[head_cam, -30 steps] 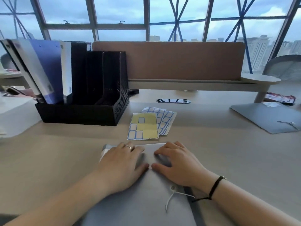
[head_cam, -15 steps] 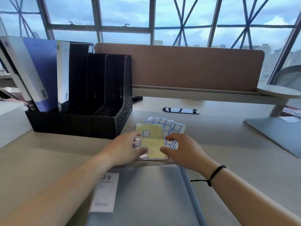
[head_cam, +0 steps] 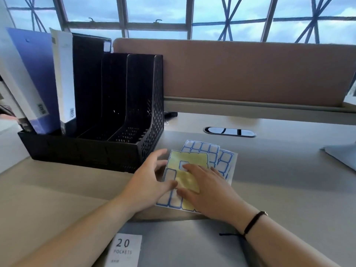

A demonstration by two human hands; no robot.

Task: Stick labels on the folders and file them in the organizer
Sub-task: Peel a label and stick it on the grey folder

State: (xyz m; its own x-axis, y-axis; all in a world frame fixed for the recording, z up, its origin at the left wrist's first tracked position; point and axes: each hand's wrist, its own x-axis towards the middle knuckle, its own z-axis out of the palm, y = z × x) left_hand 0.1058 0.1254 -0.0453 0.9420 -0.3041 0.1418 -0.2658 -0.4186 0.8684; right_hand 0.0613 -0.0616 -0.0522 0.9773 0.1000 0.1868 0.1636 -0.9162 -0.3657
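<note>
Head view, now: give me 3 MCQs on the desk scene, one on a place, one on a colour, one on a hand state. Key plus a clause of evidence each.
1. Where does the top label sheet lie?
A. inside the organizer
B. on the desk, right of the black organizer
C. on the grey folder

2. What colour is the folder standing in the organizer's leftmost slot?
A. red
B. green
C. blue

3. What is the right hand doing?
A. fingers resting flat on the label sheet
B. gripping a folder
C. hanging off the desk edge

Key:
1 B, the sheet lies flat on the desk beside the organizer's mesh wall.
2 C, its cover is plainly blue, with a white folder next to it.
3 A, its fingers are spread over the sheet's yellow backing, the left hand at the sheet's left edge.
</note>
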